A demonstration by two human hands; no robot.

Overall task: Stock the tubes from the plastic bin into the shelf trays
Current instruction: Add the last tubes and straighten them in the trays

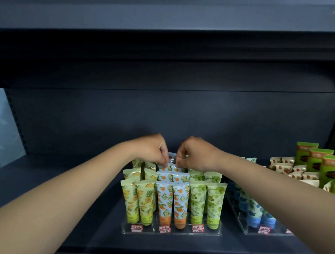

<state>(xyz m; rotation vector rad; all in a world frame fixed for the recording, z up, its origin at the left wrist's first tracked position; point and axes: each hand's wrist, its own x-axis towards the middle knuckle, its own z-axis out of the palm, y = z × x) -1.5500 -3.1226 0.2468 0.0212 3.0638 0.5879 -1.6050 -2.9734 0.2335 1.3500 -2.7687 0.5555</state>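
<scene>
We have both hands at the back of the clear shelf tray point(171, 231). Our left hand point(154, 150) curls its fingertips down onto the crimped top of a rear orange-print tube point(171, 161), and our right hand point(196, 154) pinches the same tube top from the other side, so the 2 hands nearly touch over it. We judge this tube is being seated into the tray's middle lane, at its back row.

In that tray, the front row shows 6 tubes: 2 yellow pineapple-print tubes point(137, 201) at its left, 2 orange-print ones in the middle, 2 green-print tubes point(205, 204) at its right. Further rows stand behind them, so this tray looks close to full. Just right of it, a second clear tray point(254, 232) holds blue-print tubes point(256, 214), partly hidden by our right forearm. Beyond that tray stand green cartons point(327, 171) and small white packets point(291, 169).

The plastic bin is not in view, so we cannot tell how many tubes remain to stock.
</scene>
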